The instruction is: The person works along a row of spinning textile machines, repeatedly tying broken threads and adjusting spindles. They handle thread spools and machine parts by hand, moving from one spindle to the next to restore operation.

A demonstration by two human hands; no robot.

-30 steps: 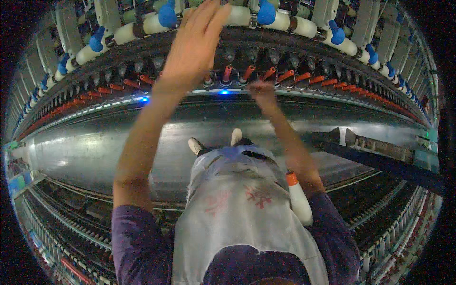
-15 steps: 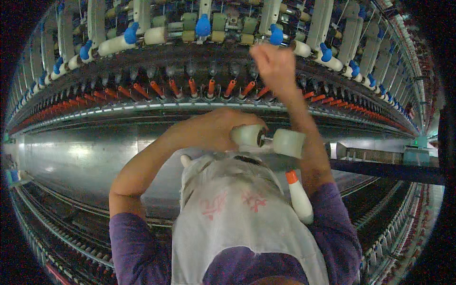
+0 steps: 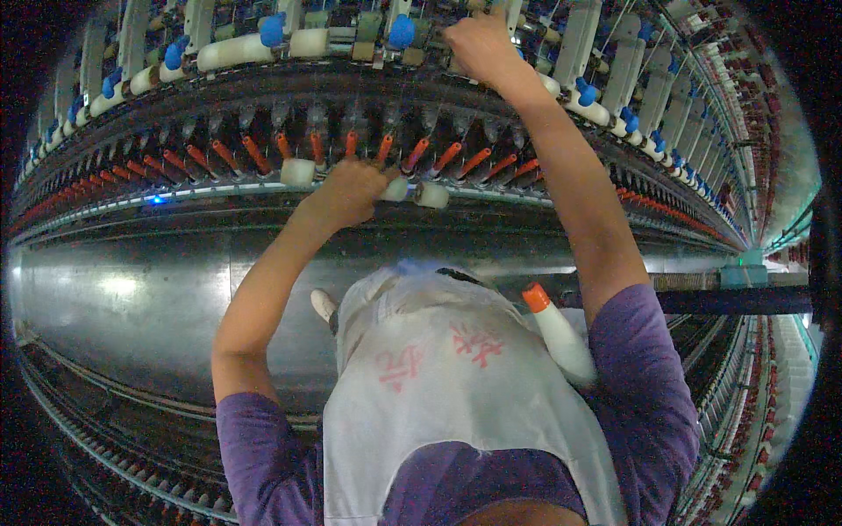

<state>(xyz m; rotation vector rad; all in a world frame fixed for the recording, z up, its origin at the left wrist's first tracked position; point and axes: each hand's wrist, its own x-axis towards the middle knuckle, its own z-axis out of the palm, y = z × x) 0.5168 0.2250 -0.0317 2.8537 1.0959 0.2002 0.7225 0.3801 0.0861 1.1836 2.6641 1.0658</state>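
Note:
My left hand (image 3: 353, 191) is closed, knuckles up, in front of the row of orange spindle tubes (image 3: 387, 147). Pale rollers stick out of it: one roller (image 3: 298, 172) on its left, and a second roller (image 3: 430, 195) on its right with part of another between. Their axles are mostly hidden by my fingers. Higher up, my right hand (image 3: 481, 48) is closed at the machine's roller section, near a blue knob (image 3: 402, 32). Whatever its fingers grip is hidden. A white bobbin with an orange tip (image 3: 553, 329) rests beside my apron, by my right upper arm.
White cloth-covered rollers (image 3: 235, 54) and more blue knobs run along the machine above the spindles. A metal floor (image 3: 158, 280) lies below, with another spindle row (image 3: 132, 447) behind me. A dark bar (image 3: 728, 302) stretches off to the right.
My left hand has moved up and left with the rollers, from near my waist to the spindle row. My right hand has risen further onto the roller section. The view has shifted slightly.

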